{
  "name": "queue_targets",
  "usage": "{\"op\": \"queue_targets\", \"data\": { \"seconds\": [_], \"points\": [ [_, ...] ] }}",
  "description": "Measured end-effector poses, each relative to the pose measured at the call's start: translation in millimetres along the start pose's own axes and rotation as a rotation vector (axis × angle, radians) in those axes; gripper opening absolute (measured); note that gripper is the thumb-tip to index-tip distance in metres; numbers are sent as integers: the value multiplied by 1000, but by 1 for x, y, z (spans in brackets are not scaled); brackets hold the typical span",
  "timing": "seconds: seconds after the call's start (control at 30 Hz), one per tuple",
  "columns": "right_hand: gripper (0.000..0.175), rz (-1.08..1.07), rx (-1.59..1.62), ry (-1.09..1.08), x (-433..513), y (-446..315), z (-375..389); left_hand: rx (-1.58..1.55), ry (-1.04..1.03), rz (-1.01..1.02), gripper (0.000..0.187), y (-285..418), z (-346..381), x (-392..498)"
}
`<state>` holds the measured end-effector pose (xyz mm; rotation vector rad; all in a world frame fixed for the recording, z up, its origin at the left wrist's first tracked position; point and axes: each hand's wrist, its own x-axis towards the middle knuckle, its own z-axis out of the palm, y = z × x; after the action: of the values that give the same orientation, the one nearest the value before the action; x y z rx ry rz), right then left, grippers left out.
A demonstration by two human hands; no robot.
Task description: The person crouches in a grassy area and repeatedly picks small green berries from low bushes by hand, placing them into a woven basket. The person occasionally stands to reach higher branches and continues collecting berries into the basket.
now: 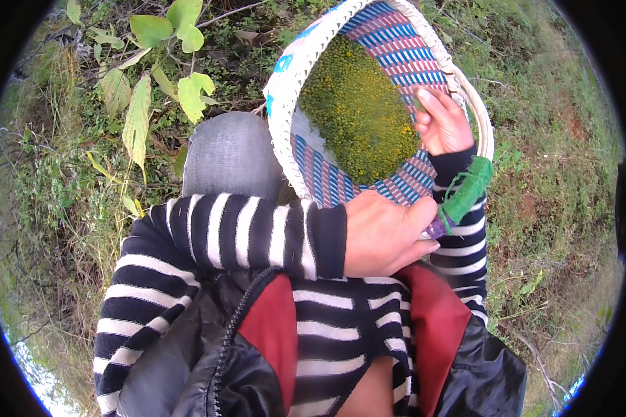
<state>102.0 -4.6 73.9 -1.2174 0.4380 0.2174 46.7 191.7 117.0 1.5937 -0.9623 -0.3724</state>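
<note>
A woven basket point(417, 57) with blue, pink and white bands tilts in front of me. Inside lies a heap of small yellow-green flower buds point(360, 114), some bright yellow. My left hand point(388, 234) reaches across my body and grips the near end of the basket's handle point(467, 190), which is wrapped in green and purple cord. Over the basket's right inner wall, my right hand point(445, 122) pinches a small green plant piece point(419, 103) between thumb and fingers. Its wrist passes beneath the handle.
Leafy branches point(148, 88) hang at the upper left, close to my knee point(229, 156) in grey trousers. Grass and low weeds point(542, 172) cover the slope on the right. Dry twigs point(540, 359) stick up at the lower right.
</note>
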Motion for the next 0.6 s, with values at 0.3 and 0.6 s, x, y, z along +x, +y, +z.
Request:
{"op": "queue_targets", "data": {
  "seconds": [0.3, 0.6],
  "points": [
    [13, -18, -105, 67, -68, -25, -23, 16, -28, -28, 33, 2, 0, -2],
    [16, -129, -223, 113, -98, -36, -62, 44, -57, -40, 34, 3, 1, -1]
  ]
}}
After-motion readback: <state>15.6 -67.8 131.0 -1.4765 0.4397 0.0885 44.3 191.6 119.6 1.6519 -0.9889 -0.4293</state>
